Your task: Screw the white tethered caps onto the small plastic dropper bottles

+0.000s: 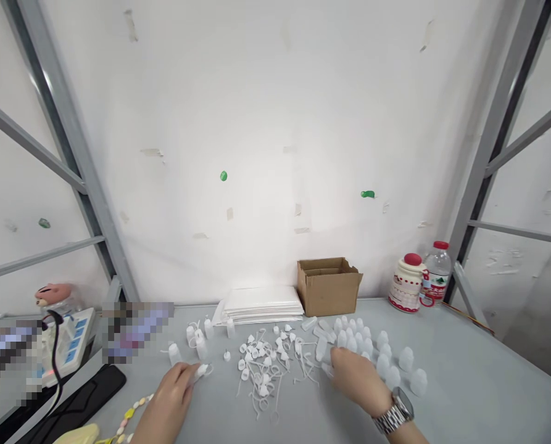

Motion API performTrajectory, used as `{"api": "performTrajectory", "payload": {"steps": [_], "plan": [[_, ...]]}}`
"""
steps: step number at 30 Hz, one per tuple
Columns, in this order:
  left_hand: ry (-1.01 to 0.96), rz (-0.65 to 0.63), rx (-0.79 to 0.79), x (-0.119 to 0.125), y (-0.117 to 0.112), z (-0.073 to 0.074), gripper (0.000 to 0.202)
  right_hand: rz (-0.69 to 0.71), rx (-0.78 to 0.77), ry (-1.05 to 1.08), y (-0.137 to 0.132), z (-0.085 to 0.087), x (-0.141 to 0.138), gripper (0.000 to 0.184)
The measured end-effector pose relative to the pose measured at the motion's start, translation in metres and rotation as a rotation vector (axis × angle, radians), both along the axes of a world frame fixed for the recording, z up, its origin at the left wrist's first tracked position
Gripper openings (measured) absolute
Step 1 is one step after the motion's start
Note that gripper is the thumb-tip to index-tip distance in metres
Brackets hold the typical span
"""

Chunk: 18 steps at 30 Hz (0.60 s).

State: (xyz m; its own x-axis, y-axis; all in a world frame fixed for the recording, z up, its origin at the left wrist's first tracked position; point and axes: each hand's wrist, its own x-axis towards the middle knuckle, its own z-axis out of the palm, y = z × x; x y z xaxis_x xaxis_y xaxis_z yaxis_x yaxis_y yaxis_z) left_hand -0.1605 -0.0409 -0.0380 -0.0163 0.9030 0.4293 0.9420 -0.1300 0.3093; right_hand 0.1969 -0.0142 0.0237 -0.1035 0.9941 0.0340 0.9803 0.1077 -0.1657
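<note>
My left hand (171, 394) is closed, thumb and fingertips pinching a small translucent bottle topped by a white cap (203, 370) with a thin loop. Its body is mostly hidden behind the fingers. Just beyond stand several capped bottles (201, 348) of the same kind. My right hand (356, 377) has its fingers curled down over a translucent plastic bottle (327, 370), only one end of which shows by the thumb. Several loose bottles (321, 349) lie on their sides ahead of it. Between the hands is a scattered heap of white caps with thin loops (263, 364).
Rows of translucent ribbed pieces (382, 364) stand right of the right hand. A cardboard box (329, 293), white stacked sheets (261, 305), a red-lidded jar (405, 283) and a clear bottle (438, 271) line the wall. A black phone (81, 404) and beaded strap (129, 414) lie left.
</note>
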Motion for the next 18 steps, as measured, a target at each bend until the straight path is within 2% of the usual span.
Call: {"api": "performTrajectory", "payload": {"steps": [2, 4, 8, 12, 18], "plan": [[-0.101, 0.056, 0.030, -0.003, 0.002, -0.003, 0.024, 0.019, -0.049, -0.053, 0.001, 0.002, -0.001, 0.034], [-0.231, 0.164, 0.023, -0.006, 0.004, -0.002, 0.022, 0.000, -0.041, -0.045, 0.003, 0.005, -0.001, 0.034], [-0.451, 0.337, -0.051, -0.008, 0.007, 0.005, 0.023, -0.014, -0.020, -0.008, 0.003, 0.009, -0.002, 0.030], [-0.523, 0.372, -0.032, -0.007, 0.009, 0.011, 0.027, -0.008, -0.005, -0.008, 0.003, 0.010, -0.003, 0.027], [-0.548, 0.373, -0.008, -0.005, 0.012, 0.010, 0.037, -0.010, -0.002, 0.028, 0.003, 0.009, -0.005, 0.027]]}}
